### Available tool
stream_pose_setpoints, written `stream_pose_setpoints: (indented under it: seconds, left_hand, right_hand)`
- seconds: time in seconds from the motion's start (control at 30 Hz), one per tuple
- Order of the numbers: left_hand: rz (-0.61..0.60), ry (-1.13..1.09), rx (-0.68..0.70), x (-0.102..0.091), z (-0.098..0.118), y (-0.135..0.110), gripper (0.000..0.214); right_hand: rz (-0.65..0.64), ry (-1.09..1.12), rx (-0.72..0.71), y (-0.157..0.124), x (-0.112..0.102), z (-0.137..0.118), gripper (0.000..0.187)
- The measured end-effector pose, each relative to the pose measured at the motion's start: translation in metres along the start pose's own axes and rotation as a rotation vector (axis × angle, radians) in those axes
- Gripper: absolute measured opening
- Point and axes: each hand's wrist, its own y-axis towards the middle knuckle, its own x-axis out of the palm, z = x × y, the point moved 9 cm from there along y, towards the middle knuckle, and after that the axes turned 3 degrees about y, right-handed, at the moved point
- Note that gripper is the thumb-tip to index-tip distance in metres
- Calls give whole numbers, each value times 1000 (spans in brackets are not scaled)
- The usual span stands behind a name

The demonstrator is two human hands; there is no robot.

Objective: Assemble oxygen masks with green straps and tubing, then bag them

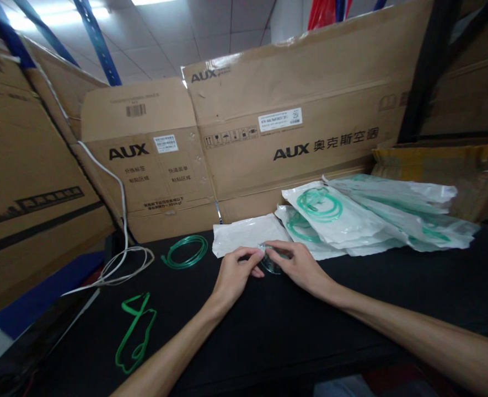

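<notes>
Head view, left hand (236, 271) and right hand (300, 267) pinching clear rounded plastic (272, 267)

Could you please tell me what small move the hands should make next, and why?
I would perhaps tilt the clear piece slightly with the right hand, which seems to hold it: the left hand has its fingers drawn together right beside it, and between them the two hands hide much of it.
</notes>
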Motion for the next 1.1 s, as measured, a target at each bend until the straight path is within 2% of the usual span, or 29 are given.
stream_pose_setpoints:
  seconds: [0.2, 0.47, 0.67, 0.83, 0.93, 1.1]
  left_hand:
    - [50, -106, -45, 3, -6, -3, 38]
    - [78, -186, -82, 4, -7, -7, 37]
    - [81, -171, -67, 6, -9, -6, 37]
    - [2, -77, -44, 9, -6, -2, 43]
    - [-48, 29, -6, 7, -1, 0, 43]
    - [7, 200, 185, -13, 24, 1, 37]
  right_hand:
    - [7, -72, -30, -5, -1, -10, 41]
    - [16, -109, -100, -8, 0, -29, 33]
    - [7, -101, -49, -5, -2, -25, 33]
    - [-35, -34, 33, 2, -3, -12, 30]
    - [-81, 50, 79, 6, 1, -4, 27]
    - [-166, 218, 174, 5, 11, 2, 35]
